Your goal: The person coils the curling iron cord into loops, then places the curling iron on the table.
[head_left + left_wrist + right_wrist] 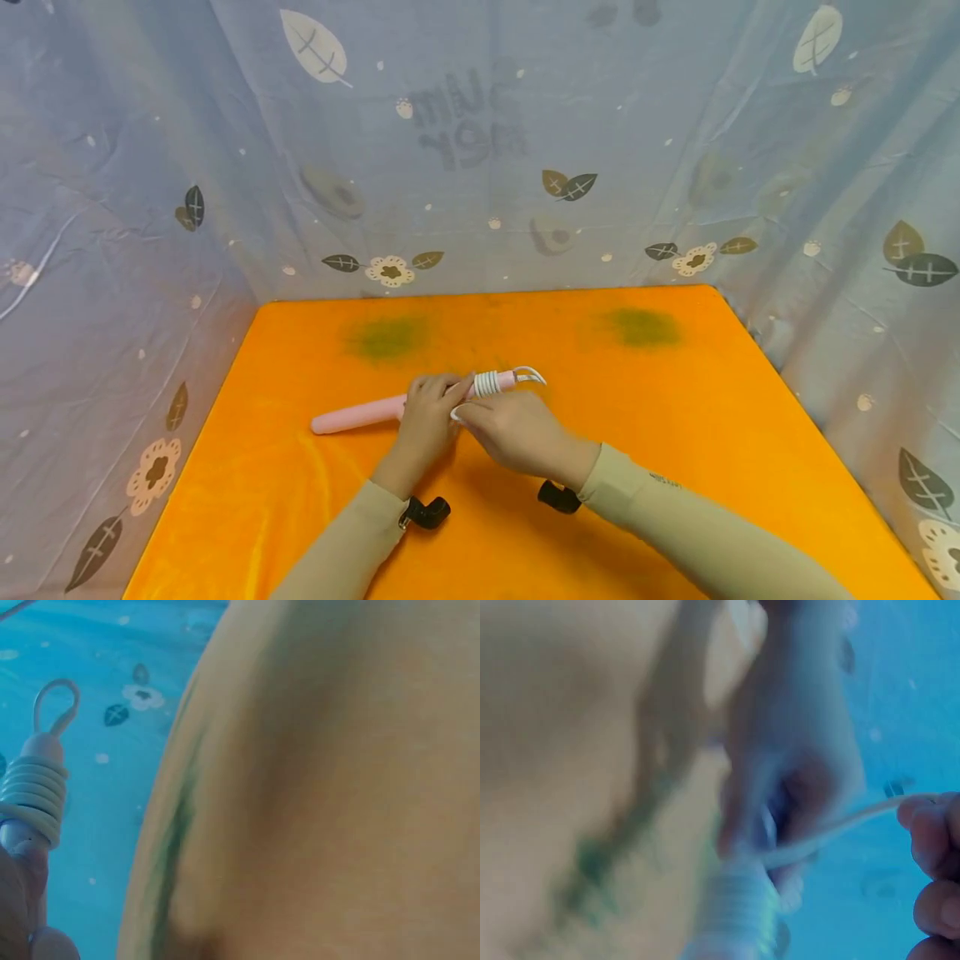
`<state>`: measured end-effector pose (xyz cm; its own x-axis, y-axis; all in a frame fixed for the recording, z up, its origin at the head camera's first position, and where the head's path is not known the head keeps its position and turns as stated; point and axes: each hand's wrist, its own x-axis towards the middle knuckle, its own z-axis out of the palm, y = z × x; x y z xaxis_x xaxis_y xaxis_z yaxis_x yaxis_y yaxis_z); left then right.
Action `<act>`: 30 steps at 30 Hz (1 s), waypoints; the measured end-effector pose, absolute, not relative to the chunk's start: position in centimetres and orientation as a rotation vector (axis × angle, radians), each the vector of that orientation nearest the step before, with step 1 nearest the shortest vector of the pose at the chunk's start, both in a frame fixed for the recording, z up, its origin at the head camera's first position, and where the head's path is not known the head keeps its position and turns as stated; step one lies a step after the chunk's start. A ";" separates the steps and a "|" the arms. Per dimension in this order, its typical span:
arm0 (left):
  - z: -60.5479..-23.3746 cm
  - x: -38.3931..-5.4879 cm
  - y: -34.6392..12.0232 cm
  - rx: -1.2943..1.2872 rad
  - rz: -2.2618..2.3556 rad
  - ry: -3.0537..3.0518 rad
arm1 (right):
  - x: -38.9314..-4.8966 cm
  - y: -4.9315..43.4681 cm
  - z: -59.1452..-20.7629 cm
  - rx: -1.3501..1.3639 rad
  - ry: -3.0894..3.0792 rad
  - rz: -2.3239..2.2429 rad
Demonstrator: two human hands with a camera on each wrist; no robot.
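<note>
A slim pink hair curling iron (pixel 356 417) lies slantwise above the orange table, its rounded end to the left. My left hand (pixel 431 417) grips it around the middle. White cord (pixel 486 383) is coiled in several turns around its right part, and a loop of cord sticks out past that end. My right hand (pixel 517 429) pinches a length of the cord just beside the left hand. In the right wrist view, the cord (pixel 832 829) runs taut from the coils to the right fingertips (pixel 930 832). The left wrist view shows the coils (pixel 34 791) beyond the left fingers.
An orange-covered table (pixel 675 417) with two greenish patches lies under the hands. Pale blue-grey curtains (pixel 480 225) with leaf and flower prints stand around its back and sides. Black wrist-worn pieces (pixel 429 512) hang below both cuffs.
</note>
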<state>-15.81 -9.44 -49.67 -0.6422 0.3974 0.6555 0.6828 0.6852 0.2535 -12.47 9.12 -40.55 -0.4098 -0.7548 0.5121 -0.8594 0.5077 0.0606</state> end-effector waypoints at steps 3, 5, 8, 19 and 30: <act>-50.0 -15.5 -9.5 -0.859 -0.617 -2.338 | -13.4 9.7 -39.4 1.247 -2.293 0.311; -50.3 -15.3 -9.5 -0.883 -0.594 -2.345 | -14.0 10.2 -38.7 1.241 -2.318 0.302; -50.8 -14.9 -9.5 -0.948 -0.565 -2.344 | -14.9 10.8 -37.8 1.236 -2.343 0.301; -50.6 -12.9 -9.4 -1.165 -0.554 -2.265 | -18.9 13.2 -38.9 1.011 -2.518 0.438; -49.1 -12.5 -10.1 -1.104 -0.714 -2.188 | -20.5 15.4 -41.9 0.861 -2.780 0.648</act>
